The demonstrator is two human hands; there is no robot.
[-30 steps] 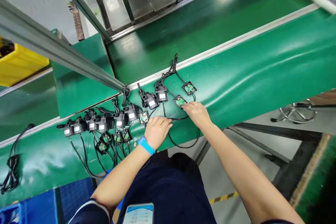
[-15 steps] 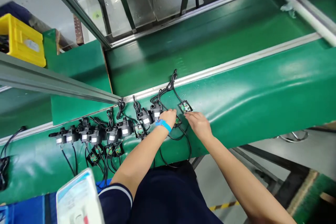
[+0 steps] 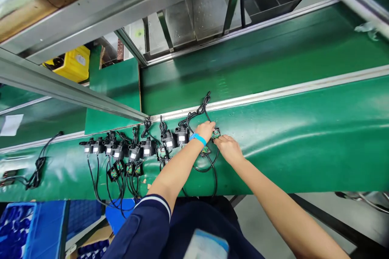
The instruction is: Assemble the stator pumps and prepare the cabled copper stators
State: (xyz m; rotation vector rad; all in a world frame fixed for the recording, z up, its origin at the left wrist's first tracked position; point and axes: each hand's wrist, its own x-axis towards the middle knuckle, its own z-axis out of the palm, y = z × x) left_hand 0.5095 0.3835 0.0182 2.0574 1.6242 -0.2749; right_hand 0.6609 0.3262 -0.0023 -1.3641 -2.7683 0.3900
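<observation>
A small green circuit board in a black case (image 3: 216, 133) lies between my hands on the green bench. My left hand (image 3: 206, 130), with a blue band at the wrist, pinches its left edge. The closed fingers of my right hand (image 3: 228, 148) hold its lower right edge. Just below my left hand lies a second circuit board (image 3: 206, 151), with black cable looping around it. A black pump (image 3: 182, 134) with a white label stands left of my left hand. Beyond it, several similar pumps (image 3: 148, 147) form a row, with cables and more boards (image 3: 133, 168) in front.
A metal rail (image 3: 258, 95) separates the bench from a green conveyor belt (image 3: 258, 56). An upright metal post (image 3: 75, 93) and an overhead frame (image 3: 127, 12) stand at left. A yellow bin (image 3: 75, 64) is behind; blue crates (image 3: 45, 226) sit below the bench.
My left hand has moved from the lower circuit board to the upper right one, beside my right hand. My view has shifted, bringing more of the overhead frame and blue crates into sight.
</observation>
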